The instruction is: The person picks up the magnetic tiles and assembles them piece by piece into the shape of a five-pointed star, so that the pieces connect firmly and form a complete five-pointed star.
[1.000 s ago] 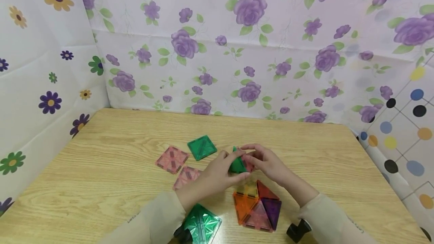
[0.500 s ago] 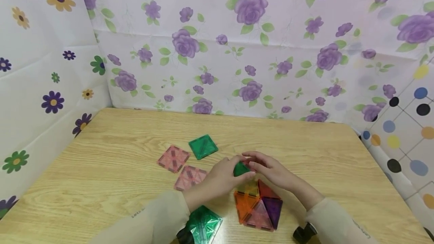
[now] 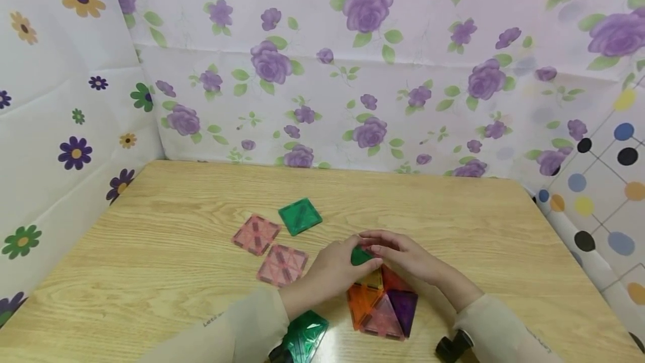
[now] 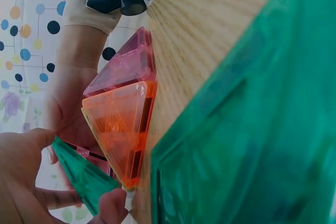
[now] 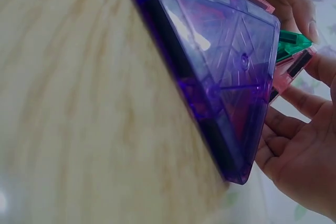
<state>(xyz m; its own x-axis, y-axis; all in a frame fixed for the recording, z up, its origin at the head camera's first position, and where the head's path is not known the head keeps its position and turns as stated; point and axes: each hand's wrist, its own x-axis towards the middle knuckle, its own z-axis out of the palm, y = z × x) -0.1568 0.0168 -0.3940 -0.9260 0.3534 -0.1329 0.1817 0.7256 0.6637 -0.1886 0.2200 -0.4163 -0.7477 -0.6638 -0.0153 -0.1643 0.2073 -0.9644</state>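
Observation:
My left hand (image 3: 335, 265) pinches a green triangular magnetic tile (image 4: 84, 177) between thumb and fingers. My right hand (image 3: 405, 254) holds a pink triangular magnetic tile (image 5: 293, 72) that meets the green one edge to edge. Both hands are close together at the far side of a raised shape of triangular tiles. In that shape I see a yellow tile (image 3: 373, 280), an orange tile (image 3: 363, 302), a pink tile (image 3: 384, 318), a purple tile (image 3: 404, 308) and a red tile (image 3: 394, 281). The fingers hide most of the held pair in the head view.
Two pink square tiles (image 3: 256, 234) (image 3: 283, 265) lie left of the hands, with a green square tile (image 3: 300, 216) behind them. A larger green tile (image 3: 307, 334) lies near the front, partly under the left sleeve. Patterned sheets (image 3: 322, 71) enclose the wooden table (image 3: 151, 251).
Both hands have come nearer to me with the green and pink tiles, down to the far edge of the multicoloured shape. The loose tiles have stayed in place.

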